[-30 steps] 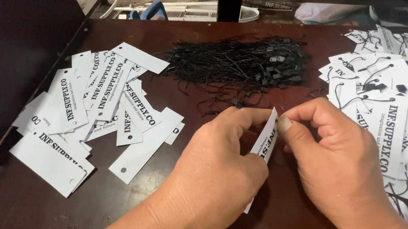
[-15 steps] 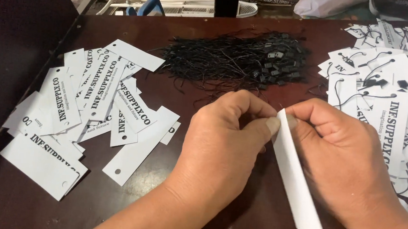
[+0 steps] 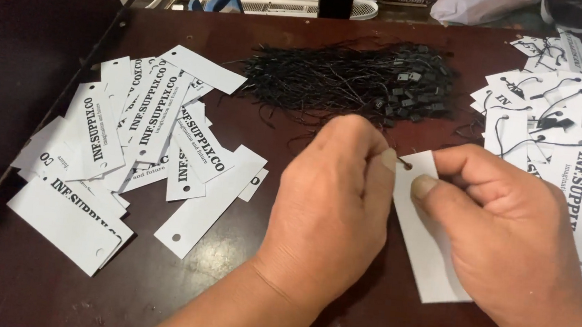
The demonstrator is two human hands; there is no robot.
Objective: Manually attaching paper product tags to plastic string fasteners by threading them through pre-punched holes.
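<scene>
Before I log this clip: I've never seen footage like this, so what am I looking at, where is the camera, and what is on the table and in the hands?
There is no machine here. A person works with two bare hands, and the single camera sits on their head, looking down, so you see what they see.

The surface is a dark wooden table. On its left lies a loose pile of white paper tags, each with dark print and a punched hole. In the middle, at the far side, is a heap of thin black strings with small plastic fasteners. On the right is a second pile of tags with strings already through them.

The right hand pinches one blank-faced white tag near its hole. The left hand has its fingertips at that hole; a string there is too fine to confirm.
</scene>
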